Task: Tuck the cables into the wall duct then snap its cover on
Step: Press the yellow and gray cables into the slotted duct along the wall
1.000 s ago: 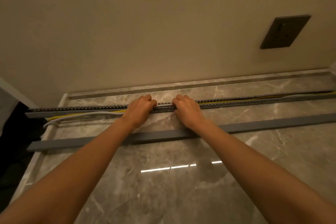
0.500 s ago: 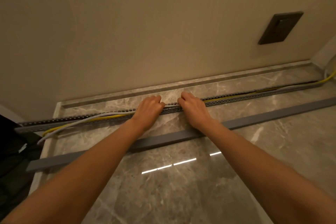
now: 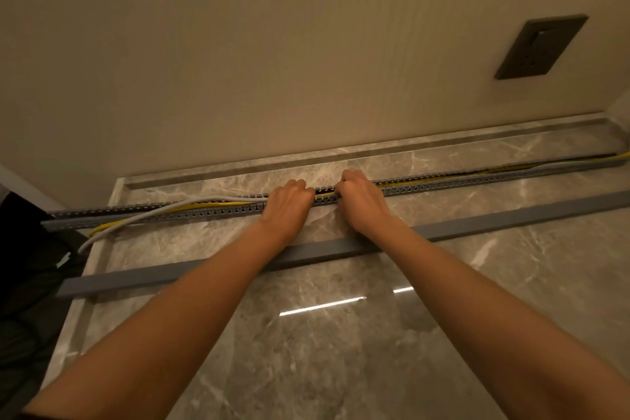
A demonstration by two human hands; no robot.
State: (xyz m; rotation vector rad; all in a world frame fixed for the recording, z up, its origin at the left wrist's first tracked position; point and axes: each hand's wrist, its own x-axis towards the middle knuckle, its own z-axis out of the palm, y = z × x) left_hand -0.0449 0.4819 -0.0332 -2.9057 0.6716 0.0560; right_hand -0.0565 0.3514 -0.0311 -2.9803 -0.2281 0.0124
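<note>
A long grey slotted duct [image 3: 477, 177] lies on the marble floor along the wall. A yellow cable [image 3: 218, 204] and a grey cable [image 3: 143, 217] run in it on the right and middle; at the left both spill out over its front wall. My left hand [image 3: 289, 203] and my right hand [image 3: 361, 201] rest side by side on the duct's middle, fingers curled down into the channel over the cables. The grey duct cover [image 3: 511, 218] lies loose on the floor, nearer me, under my forearms.
A dark wall socket [image 3: 540, 46] sits on the beige wall at upper right. A stone skirting strip [image 3: 443, 143] runs along the wall base. A dark area [image 3: 30, 283] with black fabric lies beyond the floor's left edge.
Both hands stay on the duct's middle while the view has shifted and tilted. More of the cables now bulges out of the duct at the left.
</note>
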